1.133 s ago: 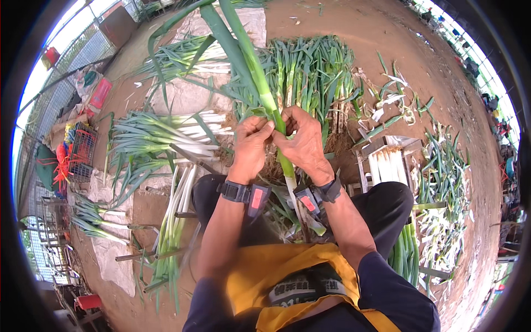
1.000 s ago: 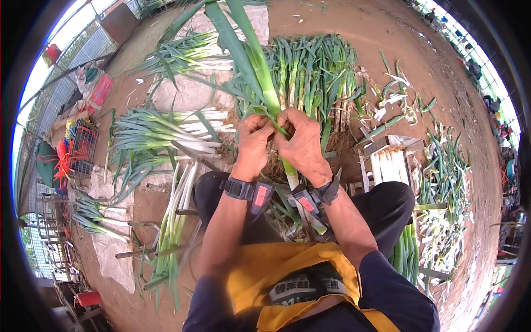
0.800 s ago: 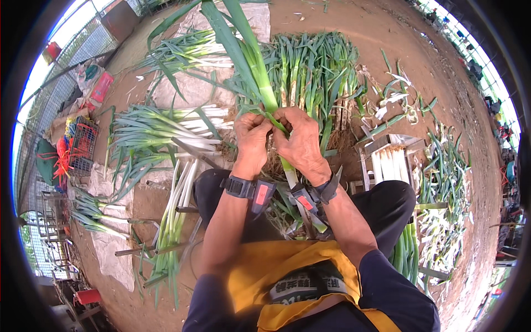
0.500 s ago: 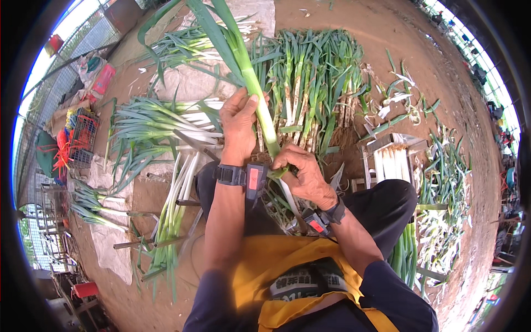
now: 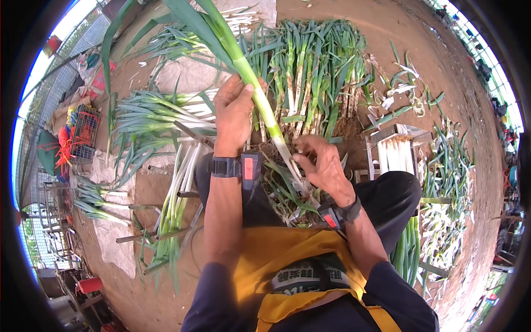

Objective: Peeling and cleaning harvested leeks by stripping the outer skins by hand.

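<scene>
A long green and white leek (image 5: pixel 267 113) runs diagonally in front of me, its leaves toward the upper left and its roots low by my knees. My left hand (image 5: pixel 235 105) is closed around the middle of its stalk. My right hand (image 5: pixel 325 166) is beside the pale lower stalk, its fingers bent and apart with nothing visible in them. Beneath the root end lies a heap of leaf scraps and roots (image 5: pixel 287 196). Untrimmed leeks (image 5: pixel 310 66) with soiled stalks lie in a dense pile just beyond my hands.
Cleaned leeks (image 5: pixel 160 116) lie in bunches on cloth at the left. More leeks (image 5: pixel 180 191) rest across a metal-barred stand near my left knee. At the right, a wooden box (image 5: pixel 395 133) holds white stalks, beside a long heap of leaf trimmings (image 5: pixel 445 205). A crate (image 5: pixel 86 133) is far left.
My right hand has let go of the leek's lower stalk and moved slightly right and down. The left hand still grips the leek, which has shifted a little left, showing more white stalk.
</scene>
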`<control>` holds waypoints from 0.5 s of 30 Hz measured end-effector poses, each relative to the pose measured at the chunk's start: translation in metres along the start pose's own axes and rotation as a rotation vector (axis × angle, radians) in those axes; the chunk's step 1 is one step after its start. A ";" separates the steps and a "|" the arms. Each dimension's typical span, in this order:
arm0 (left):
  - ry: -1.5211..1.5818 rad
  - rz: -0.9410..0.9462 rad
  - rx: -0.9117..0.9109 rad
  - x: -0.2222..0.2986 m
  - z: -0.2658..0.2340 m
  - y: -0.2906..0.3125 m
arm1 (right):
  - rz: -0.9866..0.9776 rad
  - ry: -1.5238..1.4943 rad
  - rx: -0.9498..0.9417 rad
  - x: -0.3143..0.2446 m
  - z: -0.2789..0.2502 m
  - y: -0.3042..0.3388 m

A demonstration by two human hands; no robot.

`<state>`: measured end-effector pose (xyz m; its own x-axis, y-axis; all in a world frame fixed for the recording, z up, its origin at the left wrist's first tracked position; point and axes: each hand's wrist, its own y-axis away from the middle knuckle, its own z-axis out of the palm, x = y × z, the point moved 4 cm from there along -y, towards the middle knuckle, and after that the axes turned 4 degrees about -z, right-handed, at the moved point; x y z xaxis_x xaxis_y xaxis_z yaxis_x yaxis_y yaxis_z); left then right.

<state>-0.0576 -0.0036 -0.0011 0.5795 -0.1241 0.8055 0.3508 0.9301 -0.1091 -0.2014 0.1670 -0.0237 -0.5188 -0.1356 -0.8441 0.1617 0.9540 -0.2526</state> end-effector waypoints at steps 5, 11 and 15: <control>0.031 -0.085 -0.074 -0.009 0.012 0.005 | -0.182 0.057 0.156 -0.015 0.005 -0.058; 0.312 -0.174 -0.189 -0.017 0.012 0.004 | -0.299 0.204 0.233 -0.013 0.016 -0.059; 0.250 -0.169 -0.119 -0.025 0.013 0.004 | -0.274 0.310 0.270 -0.012 0.022 -0.053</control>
<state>-0.0798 0.0080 -0.0144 0.6637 -0.3679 0.6513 0.5323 0.8440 -0.0657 -0.1851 0.1123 -0.0102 -0.7913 -0.2468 -0.5593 0.1749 0.7852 -0.5940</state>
